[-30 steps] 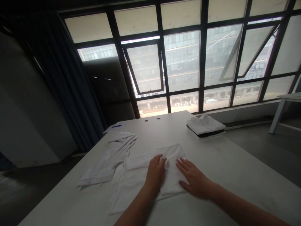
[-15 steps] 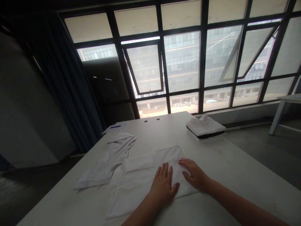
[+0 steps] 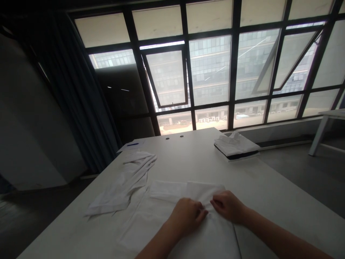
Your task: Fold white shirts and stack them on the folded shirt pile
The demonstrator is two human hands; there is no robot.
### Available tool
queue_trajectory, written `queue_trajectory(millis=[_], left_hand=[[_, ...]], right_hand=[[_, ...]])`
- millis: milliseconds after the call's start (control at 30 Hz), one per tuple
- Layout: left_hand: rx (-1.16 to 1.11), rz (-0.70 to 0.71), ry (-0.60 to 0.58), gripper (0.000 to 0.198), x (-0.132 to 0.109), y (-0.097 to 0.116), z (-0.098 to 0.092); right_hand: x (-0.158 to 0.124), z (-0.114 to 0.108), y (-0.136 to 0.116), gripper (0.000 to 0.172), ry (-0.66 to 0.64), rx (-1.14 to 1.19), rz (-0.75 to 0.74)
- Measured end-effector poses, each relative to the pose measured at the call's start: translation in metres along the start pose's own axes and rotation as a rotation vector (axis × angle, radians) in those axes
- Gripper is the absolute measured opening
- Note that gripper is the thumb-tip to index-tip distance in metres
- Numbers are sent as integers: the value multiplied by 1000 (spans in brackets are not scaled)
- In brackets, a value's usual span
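A white garment lies spread on the white table, partly folded, near its front edge. My left hand has its fingers curled in and pinches the cloth near the garment's middle. Just to the right, my right hand is closed on the same cloth, with small creases between the two hands. The fingertips are partly hidden in the fabric. To the left lies a second white garment, loosely crumpled and close beside the first.
Folded white clothes with a dark layer sit at the table's right far side. Papers with a blue pen lie at the far left corner. Windows and a dark curtain stand beyond the white table. Another table is at the right.
Both hands have gone from lying flat with fingers spread to gripping the cloth. The garment has shifted and turned, its right part now reaching nearer to me.
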State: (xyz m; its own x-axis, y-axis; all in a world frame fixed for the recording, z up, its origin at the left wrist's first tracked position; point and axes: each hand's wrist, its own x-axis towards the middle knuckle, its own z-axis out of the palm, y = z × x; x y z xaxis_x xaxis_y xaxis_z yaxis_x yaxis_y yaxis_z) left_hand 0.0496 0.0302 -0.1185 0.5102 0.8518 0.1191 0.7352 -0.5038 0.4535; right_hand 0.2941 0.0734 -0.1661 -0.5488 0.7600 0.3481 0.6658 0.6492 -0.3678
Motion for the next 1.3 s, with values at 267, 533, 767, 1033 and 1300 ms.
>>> queue_trajectory(millis=[267,533,767,1033,1300], left_hand=[[-563,-243,236,37,19,-60,16],[-218,-104,336,49,17,-71,23],[-226,-170,225,46,19,-70,23],[-271,-284,219,43,60,-87,20],[-180,-287,267,27,85,-73,26]], right_hand=[[10,15,36,25,401,-19,282],[15,22,64,29,193,-5,380],[15,24,58,27,200,-99,344],[15,23,59,27,219,-15,273],[15,21,55,30,260,-8,313]])
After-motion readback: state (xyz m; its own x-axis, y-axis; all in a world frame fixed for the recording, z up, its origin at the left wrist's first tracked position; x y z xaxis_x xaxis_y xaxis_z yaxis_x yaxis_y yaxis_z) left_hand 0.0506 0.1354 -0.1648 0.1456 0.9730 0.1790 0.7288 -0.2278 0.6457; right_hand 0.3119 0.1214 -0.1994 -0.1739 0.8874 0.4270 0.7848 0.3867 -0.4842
